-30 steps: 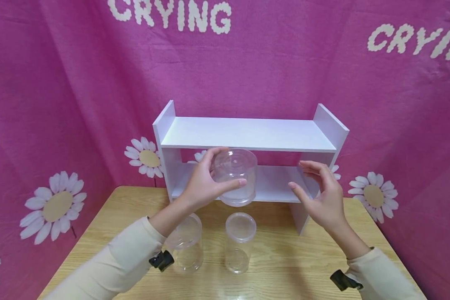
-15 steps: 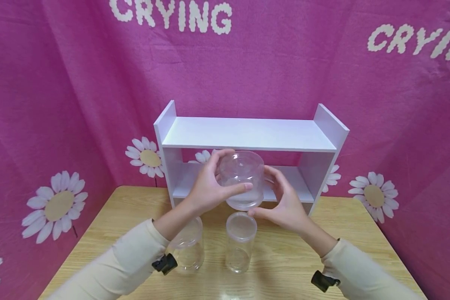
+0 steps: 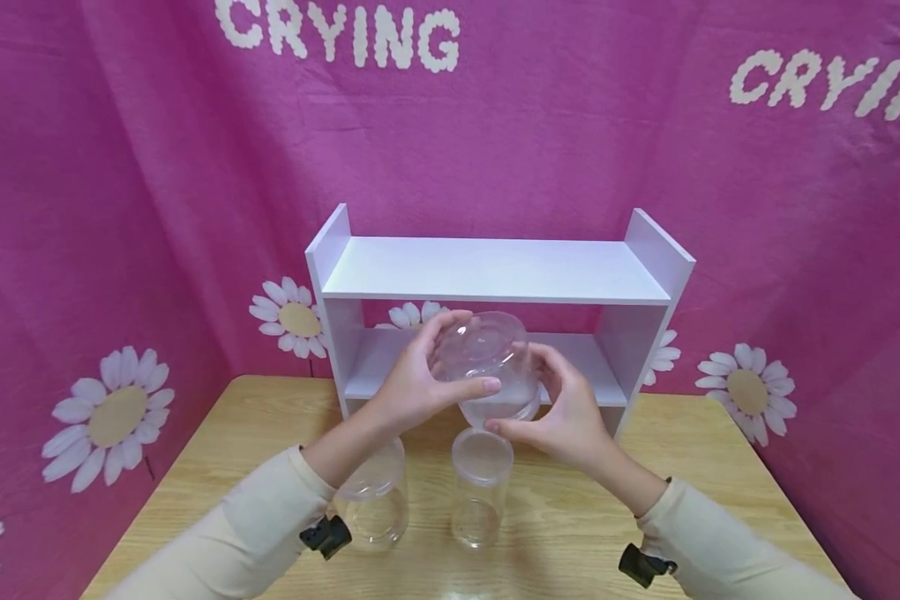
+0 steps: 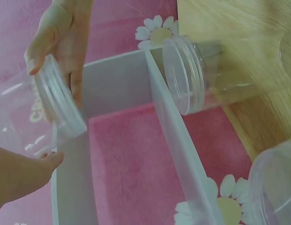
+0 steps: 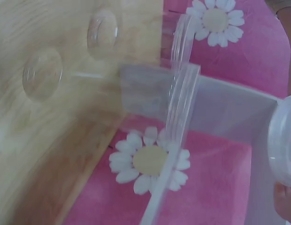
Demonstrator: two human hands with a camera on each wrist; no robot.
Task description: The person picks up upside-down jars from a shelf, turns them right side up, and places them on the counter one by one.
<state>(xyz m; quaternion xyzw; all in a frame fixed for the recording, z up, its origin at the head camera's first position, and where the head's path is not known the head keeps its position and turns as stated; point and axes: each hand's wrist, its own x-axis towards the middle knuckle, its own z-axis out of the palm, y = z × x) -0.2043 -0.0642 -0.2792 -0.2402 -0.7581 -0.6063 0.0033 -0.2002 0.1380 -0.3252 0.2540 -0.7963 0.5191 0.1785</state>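
A clear plastic jar (image 3: 487, 342) is held in the air before the shelf, tilted and upside down, its lid (image 4: 61, 98) at the lower end. Around its left side my left hand (image 3: 423, 375) grips the body, thumb across the front. My right hand (image 3: 562, 408) holds the lower right side by the lid, thumb low at the front. Below stand two more clear jars with lids, upright on the table: a narrow jar (image 3: 480, 492) in the middle and a wider jar (image 3: 378, 500), partly behind my left forearm.
A white two-tier shelf (image 3: 495, 268) stands at the back of the wooden table (image 3: 577, 525). Its lower board (image 3: 581, 367) lies behind the held jar. Pink cloth (image 3: 495, 150) with daisies and lettering hangs behind and at both sides.
My right hand has come in from the right and taken hold of the jar, which my left hand held alone. The jar has shifted slightly right and tilted more.
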